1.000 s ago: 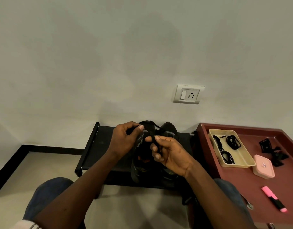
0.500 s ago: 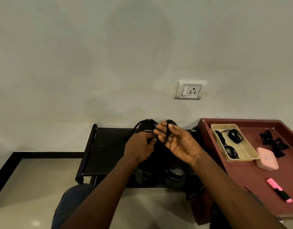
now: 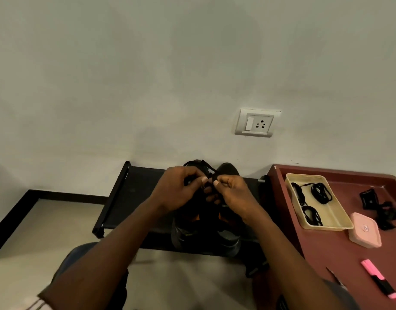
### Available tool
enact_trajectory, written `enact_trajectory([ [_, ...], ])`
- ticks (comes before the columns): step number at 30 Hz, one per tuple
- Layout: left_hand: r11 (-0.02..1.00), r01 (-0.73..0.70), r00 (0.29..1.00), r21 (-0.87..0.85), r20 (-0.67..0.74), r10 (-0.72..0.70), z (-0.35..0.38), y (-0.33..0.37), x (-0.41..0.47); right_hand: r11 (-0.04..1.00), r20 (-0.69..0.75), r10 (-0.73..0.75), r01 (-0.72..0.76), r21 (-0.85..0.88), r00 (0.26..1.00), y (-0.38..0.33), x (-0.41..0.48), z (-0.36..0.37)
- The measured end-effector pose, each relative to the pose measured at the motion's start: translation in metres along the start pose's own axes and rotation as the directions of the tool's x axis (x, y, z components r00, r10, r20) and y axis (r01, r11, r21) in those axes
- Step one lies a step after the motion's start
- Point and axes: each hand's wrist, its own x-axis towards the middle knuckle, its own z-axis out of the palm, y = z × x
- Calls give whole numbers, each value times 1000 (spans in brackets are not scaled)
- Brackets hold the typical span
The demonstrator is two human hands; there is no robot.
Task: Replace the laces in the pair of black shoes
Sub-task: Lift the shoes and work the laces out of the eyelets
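Half a second ago the right hand (image 3: pixel 235 194) lay open, fingers straight, with the lace (image 3: pixel 208 166) draped over them. The left hand (image 3: pixel 181 190) worked alone at the shoe. Now we see both hands drawn in on one spot. Each pinches the lace between thumb and forefinger, the two thumbnails almost touching, the other fingers curled beneath. A short run of lace loops up behind the knuckles, and the hands hide the rest.

The shoes (image 3: pixel 229 239) stand where they stood, side by side on the right half of the rack (image 3: pixel 134 193). Their heels are at its front edge and their toes point at the wall. The hands meet above the far part of the left shoe.

We read the change as a shift from handling slack to fine work on the lace itself, perhaps passing it from hand to hand or feeding it at an eyelet. We cannot tell whether this lace is an old one coming out or a new one going in.

On the table (image 3: pixel 326 265) to the right, the tray (image 3: pixel 341 223) near its back-left corner holds coiled spares (image 3: pixel 321 193). So we judge that much of the job lies ahead. The grip must stay tight, or the lace may slip.
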Motion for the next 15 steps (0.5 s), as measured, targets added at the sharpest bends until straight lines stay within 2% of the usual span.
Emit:
enact_trajectory([
  [3, 999, 17, 991, -38, -130, -22, 7, -2, 1, 1000, 119, 19, -18, -10, 993, -2, -2, 3],
  [7, 996, 40, 960, -85, -273, -62, 17, -3, 9, 984, 148, 60, -84, 157, 987, -8, 3, 6],
  [10, 987, 97, 919, -127, -370, -138, 18, -9, 14, 939, 205, 129, -186, 290, 970, -12, 9, 3],
  [15, 967, 136, 878, -215, -426, -218, 12, -26, 18, 855, 399, 167, -334, 397, 902, -14, 10, 2],
])
